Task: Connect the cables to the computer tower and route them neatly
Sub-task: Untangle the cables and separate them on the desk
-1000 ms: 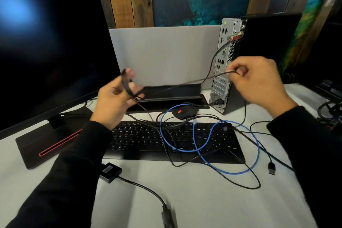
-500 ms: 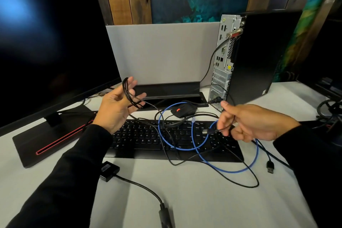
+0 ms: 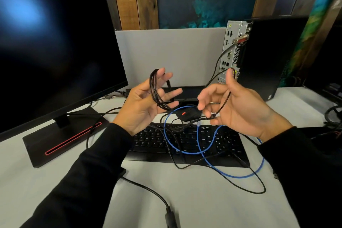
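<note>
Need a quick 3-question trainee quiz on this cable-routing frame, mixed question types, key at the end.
1. True or false: the blue cable lies in loops across the keyboard.
2. Which hand has coils of the thin black cable looped over its fingers? A) left hand B) right hand C) neither
3. Fill in: the computer tower stands upright with its ____ panel facing the person.

Key
1. True; one free end rests on the keys.
2. A. The right hand only pinches a single strand of that cable.
3. Rear; one cable is already plugged in near the top.
</note>
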Action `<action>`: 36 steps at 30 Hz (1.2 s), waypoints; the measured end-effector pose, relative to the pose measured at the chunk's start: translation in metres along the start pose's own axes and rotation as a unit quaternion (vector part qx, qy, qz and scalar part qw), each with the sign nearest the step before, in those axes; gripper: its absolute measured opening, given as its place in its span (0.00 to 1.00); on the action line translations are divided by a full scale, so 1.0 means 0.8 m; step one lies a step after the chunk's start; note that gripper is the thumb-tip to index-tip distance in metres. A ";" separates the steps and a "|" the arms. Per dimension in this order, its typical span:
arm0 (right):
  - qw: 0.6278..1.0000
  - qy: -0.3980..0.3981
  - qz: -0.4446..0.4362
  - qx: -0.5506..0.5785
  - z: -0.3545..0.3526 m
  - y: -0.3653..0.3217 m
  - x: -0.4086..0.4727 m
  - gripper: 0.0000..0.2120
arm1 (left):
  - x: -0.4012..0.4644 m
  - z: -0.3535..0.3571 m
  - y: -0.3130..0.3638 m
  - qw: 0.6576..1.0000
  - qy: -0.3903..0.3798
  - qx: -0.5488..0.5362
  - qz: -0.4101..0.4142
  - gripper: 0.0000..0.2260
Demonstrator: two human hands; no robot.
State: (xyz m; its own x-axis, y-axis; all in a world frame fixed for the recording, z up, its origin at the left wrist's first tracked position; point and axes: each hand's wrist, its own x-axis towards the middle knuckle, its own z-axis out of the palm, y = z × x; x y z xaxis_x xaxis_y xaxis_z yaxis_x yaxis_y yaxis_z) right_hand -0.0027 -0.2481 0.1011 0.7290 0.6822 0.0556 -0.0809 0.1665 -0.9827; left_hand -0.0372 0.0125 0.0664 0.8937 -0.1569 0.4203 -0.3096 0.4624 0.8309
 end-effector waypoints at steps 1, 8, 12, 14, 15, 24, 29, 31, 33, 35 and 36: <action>1.000 0.008 -0.007 0.012 0.001 0.002 0.000 0.34 | 0.000 0.002 0.001 1.000 -0.010 -0.014 -0.001 0.27; 0.960 0.109 -0.198 0.164 0.033 0.008 0.011 0.10 | 0.001 0.011 -0.011 0.999 -0.023 -0.036 -0.027 0.29; 0.967 0.162 -0.164 -0.107 0.054 0.020 0.022 0.14 | 0.002 0.015 -0.018 0.999 -0.032 -0.013 -0.027 0.28; 0.925 0.178 -0.178 -0.284 0.060 0.025 0.026 0.14 | 0.001 0.019 -0.019 0.999 -0.027 0.005 -0.027 0.28; 0.910 0.182 -0.187 -0.323 0.064 0.027 0.027 0.14 | 0.001 0.022 -0.020 0.999 -0.023 0.011 -0.027 0.28; 0.957 0.203 -0.047 -0.202 0.084 0.051 0.034 0.16 | 0.001 0.024 -0.025 0.991 0.078 0.100 -0.035 0.24; 0.961 0.192 -0.061 -0.187 0.084 0.052 0.033 0.15 | -0.001 0.026 -0.032 0.989 0.096 0.103 -0.036 0.25; 0.958 0.192 -0.066 -0.201 0.085 0.053 0.033 0.16 | 0.000 0.028 -0.034 0.986 0.108 0.120 -0.031 0.25; 0.965 0.177 -0.062 -0.183 0.086 0.052 0.034 0.16 | 0.001 0.031 -0.036 0.984 0.121 0.129 -0.026 0.24; 0.979 0.150 -0.051 -0.130 0.089 0.050 0.033 0.12 | 0.002 0.031 -0.036 0.983 0.133 0.121 -0.024 0.24; 0.981 0.140 -0.047 -0.126 0.090 0.050 0.033 0.10 | 0.002 0.031 -0.036 0.984 0.137 0.113 -0.025 0.25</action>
State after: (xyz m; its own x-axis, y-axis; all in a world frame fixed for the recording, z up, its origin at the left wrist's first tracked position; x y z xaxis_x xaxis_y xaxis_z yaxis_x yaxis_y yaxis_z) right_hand -0.0357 -0.1726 0.0760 0.8862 0.4443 0.1311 0.1396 0.0137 -0.9901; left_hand -0.0350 -0.0226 0.0518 0.9539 0.0811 0.2888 -0.3000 0.2497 0.9207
